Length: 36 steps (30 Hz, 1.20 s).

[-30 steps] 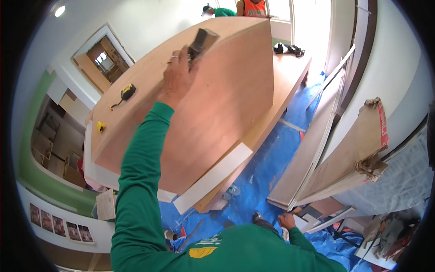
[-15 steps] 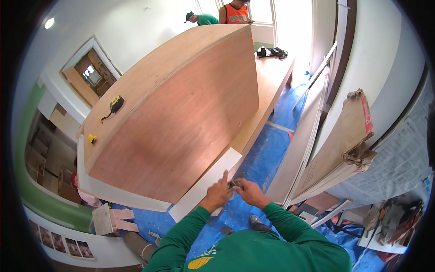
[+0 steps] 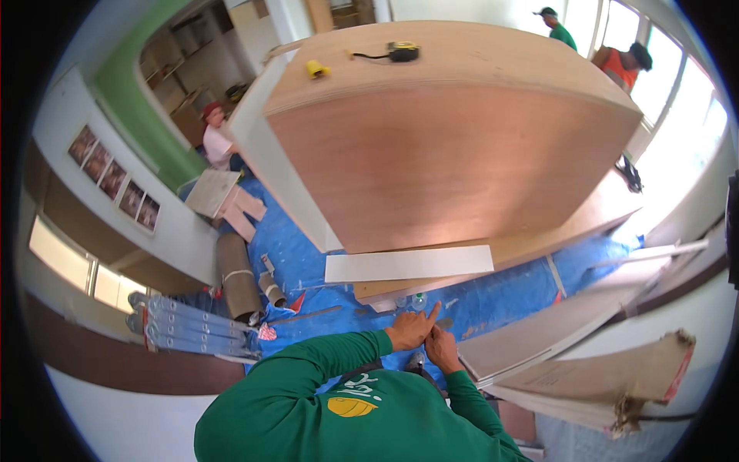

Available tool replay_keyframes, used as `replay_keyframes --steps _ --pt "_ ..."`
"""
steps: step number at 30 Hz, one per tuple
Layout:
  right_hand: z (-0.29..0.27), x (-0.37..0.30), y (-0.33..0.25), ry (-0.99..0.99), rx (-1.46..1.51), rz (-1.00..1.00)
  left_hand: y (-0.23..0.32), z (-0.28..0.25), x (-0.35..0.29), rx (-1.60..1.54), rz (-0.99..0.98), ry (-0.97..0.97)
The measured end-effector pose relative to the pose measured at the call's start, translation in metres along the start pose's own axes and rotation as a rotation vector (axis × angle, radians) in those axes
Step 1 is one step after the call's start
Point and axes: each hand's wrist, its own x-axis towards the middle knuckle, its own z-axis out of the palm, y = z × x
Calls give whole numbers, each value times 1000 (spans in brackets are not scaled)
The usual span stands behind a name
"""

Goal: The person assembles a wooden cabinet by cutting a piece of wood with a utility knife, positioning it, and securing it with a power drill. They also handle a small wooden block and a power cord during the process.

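Observation:
My left hand [image 3: 412, 329] is closed with its index finger stuck out. Its fingertips meet those of my right hand [image 3: 441, 348], which is also closed. Whatever they hold between them is too small or hidden to make out. Just beyond my hands, a long white board [image 3: 408, 264] lies on the wooden base [image 3: 508, 259] of a large plywood box [image 3: 454, 158]. A clear bottle [image 3: 418, 301] stands on the floor past my fingertips. On top of the box lie a yellow-and-black tape measure [image 3: 403, 51] and a small yellow object [image 3: 316, 69].
Blue sheeting [image 3: 308, 266] covers the floor. A folded ladder [image 3: 192, 327] and a brown roll [image 3: 237, 269] lie at left. Long panels [image 3: 539, 327] and torn cardboard [image 3: 608, 377] lean at right. A person in pink [image 3: 219, 142] is at far left; two others are behind the box.
My view has swung to the left, bringing the ladder and the person in pink into sight. My hands remain together in front of me; the small dark thing between them no longer shows.

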Motion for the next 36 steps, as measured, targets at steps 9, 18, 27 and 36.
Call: replay_keyframes --steps 9,18,27,36 --pt "10 26 -6 -295 421 292 -15 13 -31 -45 -93 235" --pt "12 39 -35 -659 402 323 -29 42 -60 -65 -195 165" --pt "39 42 -27 -769 224 213 -26 36 -95 -176 -286 137" --pt "73 47 -67 -812 503 351 -83 55 -147 -342 -393 133"
